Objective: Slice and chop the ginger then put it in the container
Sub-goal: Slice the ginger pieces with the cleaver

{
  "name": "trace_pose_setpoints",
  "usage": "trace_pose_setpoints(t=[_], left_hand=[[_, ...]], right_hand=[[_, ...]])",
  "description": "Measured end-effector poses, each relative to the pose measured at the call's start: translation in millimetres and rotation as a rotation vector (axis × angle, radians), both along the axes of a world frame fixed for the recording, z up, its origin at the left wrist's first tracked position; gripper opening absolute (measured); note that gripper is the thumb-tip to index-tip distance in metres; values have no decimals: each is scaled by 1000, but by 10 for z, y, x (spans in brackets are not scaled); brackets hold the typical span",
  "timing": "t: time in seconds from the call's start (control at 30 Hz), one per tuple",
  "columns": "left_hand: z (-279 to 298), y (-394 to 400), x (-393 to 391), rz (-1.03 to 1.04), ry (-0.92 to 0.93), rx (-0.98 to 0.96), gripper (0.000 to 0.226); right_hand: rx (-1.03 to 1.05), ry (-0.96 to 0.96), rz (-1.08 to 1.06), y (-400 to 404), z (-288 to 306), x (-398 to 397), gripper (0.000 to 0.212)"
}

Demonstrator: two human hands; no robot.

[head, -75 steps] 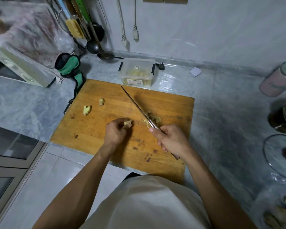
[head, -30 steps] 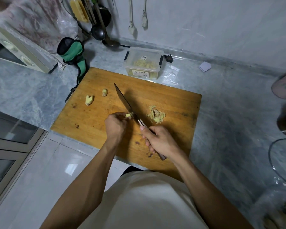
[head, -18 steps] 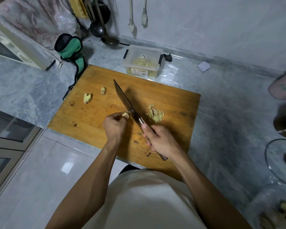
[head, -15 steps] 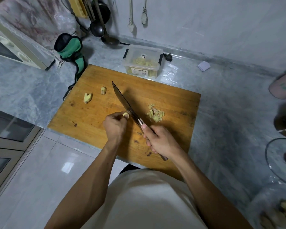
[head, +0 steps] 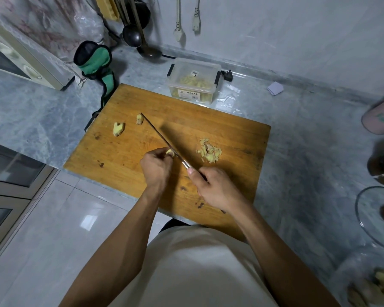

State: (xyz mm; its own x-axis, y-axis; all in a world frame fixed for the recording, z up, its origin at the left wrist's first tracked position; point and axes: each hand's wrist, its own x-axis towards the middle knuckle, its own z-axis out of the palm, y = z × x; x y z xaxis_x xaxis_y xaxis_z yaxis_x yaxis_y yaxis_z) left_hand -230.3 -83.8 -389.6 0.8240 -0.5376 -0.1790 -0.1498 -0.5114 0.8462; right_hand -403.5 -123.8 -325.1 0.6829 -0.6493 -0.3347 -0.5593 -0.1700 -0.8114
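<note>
- I see my left hand (head: 156,168) pinching a ginger piece (head: 169,152) at its fingertips, on the cutting board (head: 120,151).
- My right hand (head: 215,188) grips the knife (head: 162,138), blade just right of that piece.
- Sliced ginger pile (head: 208,151) lies right; container (head: 194,82) far.

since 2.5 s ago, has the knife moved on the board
Yes. The knife has swung left across the board, away from the slice pile, to the piece pinched by the left hand; its tip now nears a small chunk.
</note>
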Motion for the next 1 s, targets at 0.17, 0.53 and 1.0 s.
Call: trace_pose_setpoints(t=[0.17,0.53,1.0], left_hand=[[-31,12,5,-1,-31,1,18],[-32,34,-14,15,-39,-28,16],[-11,28,-29,40,-37,5,21]], right_hand=[[-31,27,64,-21,24,17,48],[-61,41,117,-22,19,14,43],[-61,48,126,-46,89,14,47]])
